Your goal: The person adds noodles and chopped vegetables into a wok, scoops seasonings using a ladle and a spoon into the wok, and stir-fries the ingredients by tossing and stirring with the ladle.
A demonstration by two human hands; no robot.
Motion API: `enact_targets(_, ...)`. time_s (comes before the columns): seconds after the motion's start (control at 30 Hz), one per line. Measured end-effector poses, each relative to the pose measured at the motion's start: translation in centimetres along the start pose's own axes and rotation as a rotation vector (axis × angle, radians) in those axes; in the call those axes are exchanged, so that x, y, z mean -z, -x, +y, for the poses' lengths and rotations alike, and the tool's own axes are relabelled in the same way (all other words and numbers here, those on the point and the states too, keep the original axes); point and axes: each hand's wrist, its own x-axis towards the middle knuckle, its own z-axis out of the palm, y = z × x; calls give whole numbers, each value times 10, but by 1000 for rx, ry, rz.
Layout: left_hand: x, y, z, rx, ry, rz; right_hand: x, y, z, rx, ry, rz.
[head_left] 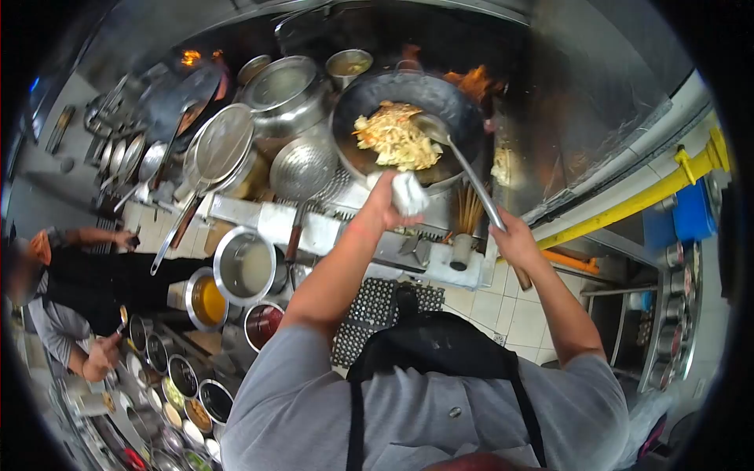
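Observation:
A large dark wok (463, 110) sits over flames at the top centre, with yellowish mixed food (397, 137) in it. My left hand (382, 202) is closed round a folded white cloth (409, 194) at the wok's near edge; the wok's rim is hidden there. Gripped in my right hand (514, 237) is the long handle of a metal ladle (471, 174), its wooden end sticking out below the hand. The ladle's bowl lies in the wok, against the right side of the food.
Left of the wok stand a big metal pot (287, 98), a perforated skimmer (302, 169) and a mesh strainer (224, 144). A container of sticks (461, 253) is near my right hand. At the left, a co-worker (94, 275) stands beside bowls of ingredients (208, 300).

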Motion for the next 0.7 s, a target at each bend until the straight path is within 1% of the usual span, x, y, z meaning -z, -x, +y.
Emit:
enact_targets(0.03,-18,-33,12,-20,8,75,14,8,8,130,130,12)
enact_targets(0.07,10,-89,8,14,17,-30,26,20,12,246,260,9)
enact_targets(0.1,38,-131,-6,48,31,-132,45,34,-12,107,178,-155)
enact_targets(0.13,16,-106,-21,-22,67,16,56,48,-23,180,308,-170)
enact_targets(0.17,-20,-69,-30,-109,95,147,66,50,-32,271,447,-169)
enact_targets(0.2,-28,-48,-36,-87,55,107,66,45,-36,267,448,-153)
enact_targets(0.23,-37,-30,-43,-139,10,50,60,37,-41,302,550,-158)
enact_targets(0.27,-37,-30,-41,-121,12,35,50,28,-44,336,655,-170)
enact_targets(0.3,-30,-27,-43,-98,19,30,31,10,-49,253,677,-176)
enact_targets(0.33,-14,-40,-49,-189,33,64,16,-10,-52,185,707,-174)
enact_targets(0.37,10,-61,-59,-287,50,101,5,-19,-51,195,720,-173)
enact_targets(0.4,33,-64,-76,-305,121,76,-6,-27,-50,158,722,-143)
enact_targets(0.43,24,-28,-90,-338,83,194,-9,-34,-53,124,726,-109)
enact_targets(0.47,17,4,-98,-240,41,352,-3,-25,-59,151,701,-106)
enact_targets(0.5,20,23,-110,-282,30,238,2,-18,-57,164,706,-100)
enact_targets(0.57,9,24,-98,-305,145,198,14,-8,-46,287,761,-96)
enact_targets(0.63,17,-6,-56,-146,48,142,2,-15,-44,285,731,-115)
enact_targets(0.67,32,-35,-45,-257,-73,77,-12,-21,-56,210,722,-108)
enact_targets(0.7,44,-52,-42,-343,-123,102,-25,-23,-64,133,710,-106)
